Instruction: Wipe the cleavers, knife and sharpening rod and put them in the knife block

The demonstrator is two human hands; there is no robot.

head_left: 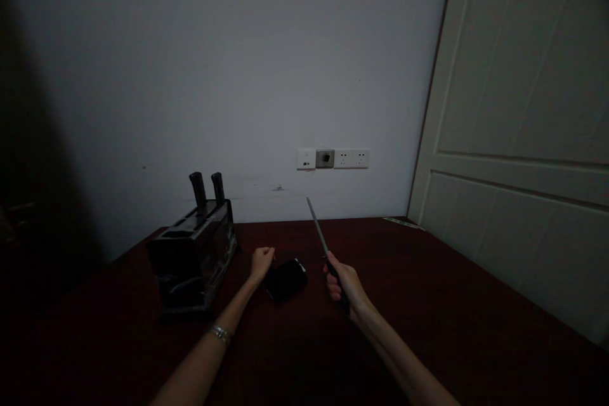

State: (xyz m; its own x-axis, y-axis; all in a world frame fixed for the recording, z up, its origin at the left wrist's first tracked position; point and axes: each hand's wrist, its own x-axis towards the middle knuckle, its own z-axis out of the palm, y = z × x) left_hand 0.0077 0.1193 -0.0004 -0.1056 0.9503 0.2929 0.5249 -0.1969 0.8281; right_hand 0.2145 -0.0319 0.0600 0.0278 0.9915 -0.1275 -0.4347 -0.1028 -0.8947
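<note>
My right hand (345,283) is wrapped round the black handle of a sharpening steel (318,225). The slim grey rod points up and away from me, towards the wall. To the left, my left hand (262,261) rests on the table, fingers curled in, with nothing seen in it. Close beside that wrist lies a small, flat black object (287,279); its kind is too dark to make out. Further left stands a dark knife block (190,260) with slots on top. Two black knife handles (197,188) stick up from its far end.
The dark red table (380,266) reaches back to a pale wall (238,76). A row of sockets and a switch (333,158) is set in the wall. A thin strip (403,223) lies at the back right edge. A light panelled door (518,139) borders the right side.
</note>
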